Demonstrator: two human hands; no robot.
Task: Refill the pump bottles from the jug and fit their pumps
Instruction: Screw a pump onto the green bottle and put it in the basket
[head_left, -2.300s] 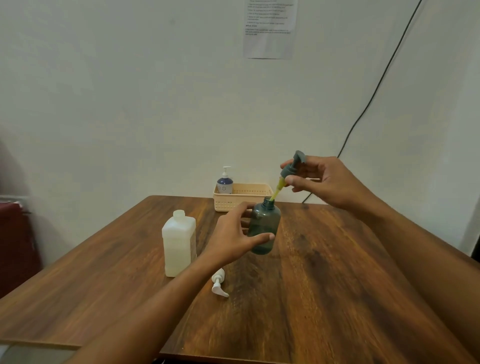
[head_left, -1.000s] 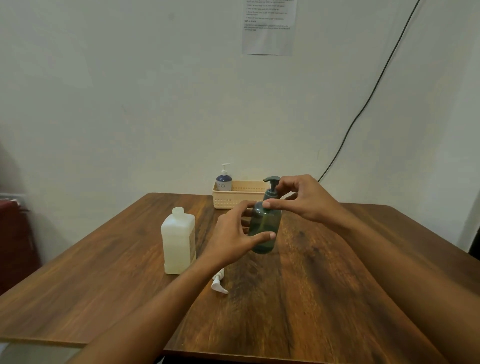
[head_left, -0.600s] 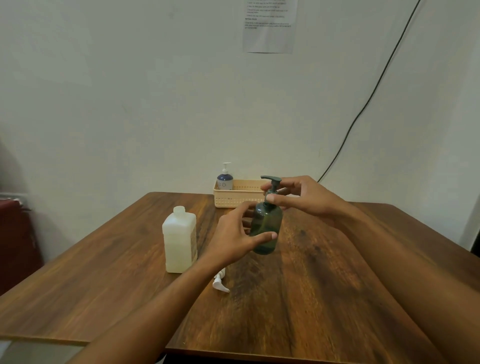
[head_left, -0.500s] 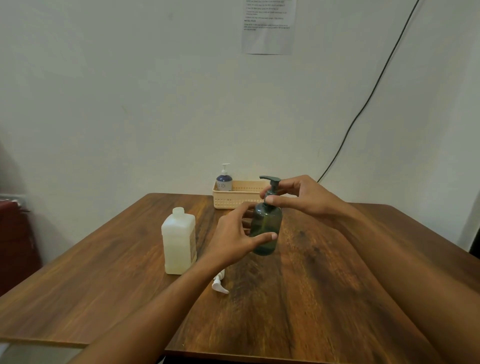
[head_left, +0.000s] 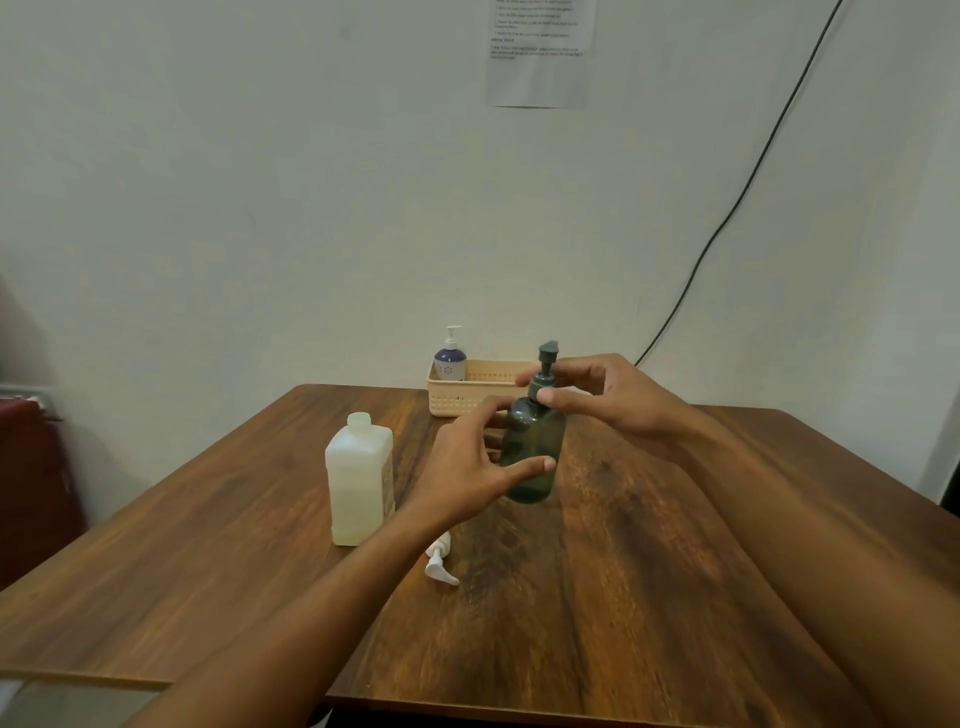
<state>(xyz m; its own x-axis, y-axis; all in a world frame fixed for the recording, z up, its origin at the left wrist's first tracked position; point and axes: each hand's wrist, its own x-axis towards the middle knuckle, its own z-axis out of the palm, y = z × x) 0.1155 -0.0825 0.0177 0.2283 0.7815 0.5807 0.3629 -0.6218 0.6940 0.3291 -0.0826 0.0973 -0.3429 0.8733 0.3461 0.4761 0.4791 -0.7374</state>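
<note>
Over the table (head_left: 675, 571), left fingers (head_left: 522, 468) grip the green bottle (head_left: 534, 441) while right fingers (head_left: 563, 399) pinch its pump (head_left: 544, 370).

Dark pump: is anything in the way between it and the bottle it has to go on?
Nothing visible. The dark pump already sits on the neck of the green bottle; the right hand pinches its collar while the left hand grips the bottle's body.
</note>
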